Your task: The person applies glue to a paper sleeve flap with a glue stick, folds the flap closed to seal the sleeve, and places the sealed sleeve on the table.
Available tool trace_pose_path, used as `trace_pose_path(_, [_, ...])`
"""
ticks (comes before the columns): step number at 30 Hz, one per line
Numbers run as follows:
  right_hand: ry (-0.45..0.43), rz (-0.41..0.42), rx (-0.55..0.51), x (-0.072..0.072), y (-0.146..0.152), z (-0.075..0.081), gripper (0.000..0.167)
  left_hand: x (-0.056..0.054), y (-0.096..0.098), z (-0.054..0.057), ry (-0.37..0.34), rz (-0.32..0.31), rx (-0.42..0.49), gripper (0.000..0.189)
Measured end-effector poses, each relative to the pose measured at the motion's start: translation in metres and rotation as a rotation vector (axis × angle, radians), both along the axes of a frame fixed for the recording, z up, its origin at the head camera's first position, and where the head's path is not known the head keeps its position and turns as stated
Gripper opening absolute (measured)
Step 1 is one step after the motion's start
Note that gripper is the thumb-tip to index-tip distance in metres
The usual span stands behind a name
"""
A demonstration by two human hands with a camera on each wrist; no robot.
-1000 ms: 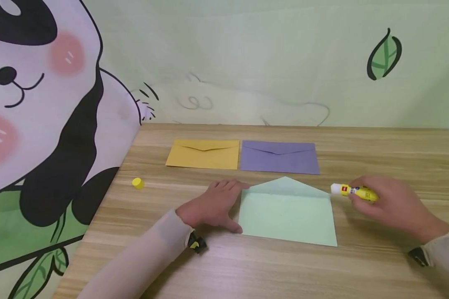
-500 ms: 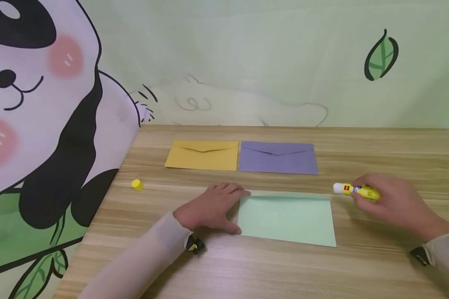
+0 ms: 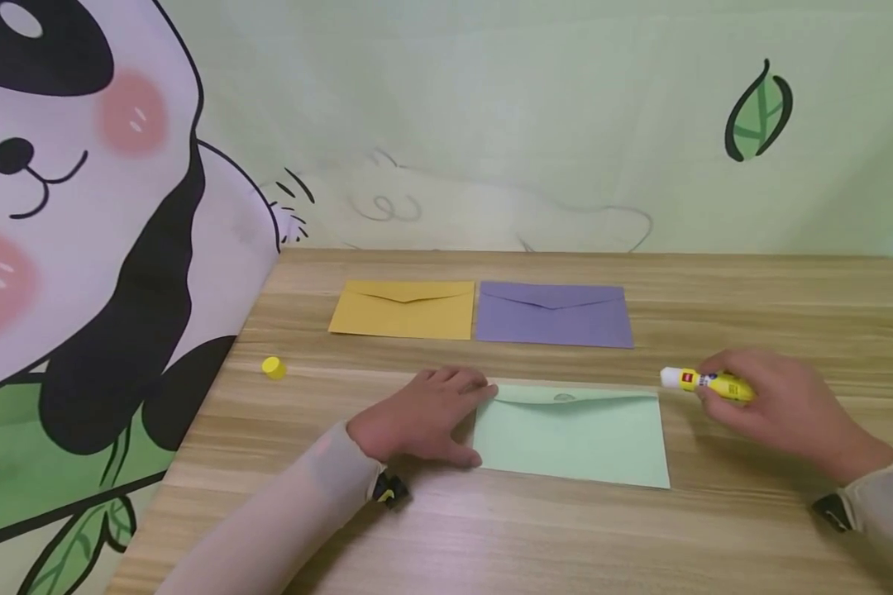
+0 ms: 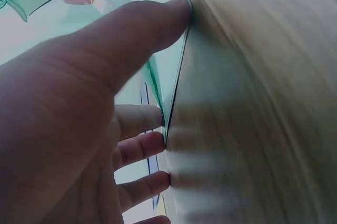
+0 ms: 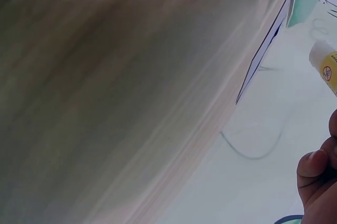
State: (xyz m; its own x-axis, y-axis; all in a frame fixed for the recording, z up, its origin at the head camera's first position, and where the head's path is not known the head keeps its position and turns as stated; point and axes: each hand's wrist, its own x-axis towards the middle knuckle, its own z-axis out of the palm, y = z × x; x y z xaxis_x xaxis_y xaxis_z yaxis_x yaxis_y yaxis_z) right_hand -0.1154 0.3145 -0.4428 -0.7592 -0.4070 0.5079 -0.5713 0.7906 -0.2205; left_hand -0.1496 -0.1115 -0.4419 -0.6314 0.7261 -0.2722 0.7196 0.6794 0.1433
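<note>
A mint-green envelope (image 3: pixel 571 442) lies on the table in the head view, its flap (image 3: pixel 524 393) tipped over toward the near side and slightly raised. A small greyish oval mark shows on the flap. My left hand (image 3: pixel 426 417) rests at the envelope's left end, fingertips at the far corner and thumb at the near one. In the left wrist view the thumb (image 4: pixel 163 21) presses on the envelope's edge with the fingers spread below. To the right of the envelope, my right hand (image 3: pixel 785 405) holds an uncapped yellow glue stick (image 3: pixel 731 386), white end pointing left.
Behind the green envelope lie a yellow envelope (image 3: pixel 402 318) and a purple envelope (image 3: pixel 554 325), side by side with flaps down. The yellow glue cap (image 3: pixel 273 368) sits near the table's left edge. A panda-printed backdrop (image 3: pixel 454 124) stands behind the wooden table (image 3: pixel 536 537).
The green envelope's flap has swung from lying spread out on the far side, through nearly upright, to folded toward the near side. Both hands have hardly moved.
</note>
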Motion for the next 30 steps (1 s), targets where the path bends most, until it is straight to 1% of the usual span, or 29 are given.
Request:
trace_pose_path(5, [-0.001,0.009,0.002,0.001,0.000,0.000,0.029,0.004,0.003,0.003,0.036,-0.010,-0.023,0.088])
trace_pose_path(10, [0.002,0.018,-0.005,0.002,0.000,-0.001,0.029,0.005,0.009,0.005,0.057,0.023,-0.037,0.078])
trace_pose_path(13, [0.007,0.022,-0.004,0.001,-0.001,-0.001,0.030,0.007,0.012,0.005,0.079,0.025,-0.039,0.075])
trace_pose_path(18, [0.000,0.026,0.000,0.001,-0.002,-0.002,0.029,0.009,0.015,0.005,0.144,-0.025,-0.058,0.078])
trace_pose_path(21, [-0.006,0.019,-0.001,0.000,-0.002,-0.002,0.030,0.008,0.018,0.005,0.166,-0.051,-0.063,0.079])
trace_pose_path(23, [-0.007,0.017,0.003,0.000,-0.003,-0.002,0.030,0.008,0.019,0.006,0.167,-0.052,-0.072,0.079])
trace_pose_path(26, [-0.012,0.019,0.012,0.000,-0.003,-0.002,0.030,0.010,0.021,0.008,0.157,-0.036,-0.085,0.077])
trace_pose_path(30, [-0.027,0.016,0.021,0.001,-0.003,-0.002,0.030,0.016,0.024,0.008,0.151,-0.005,-0.076,0.069])
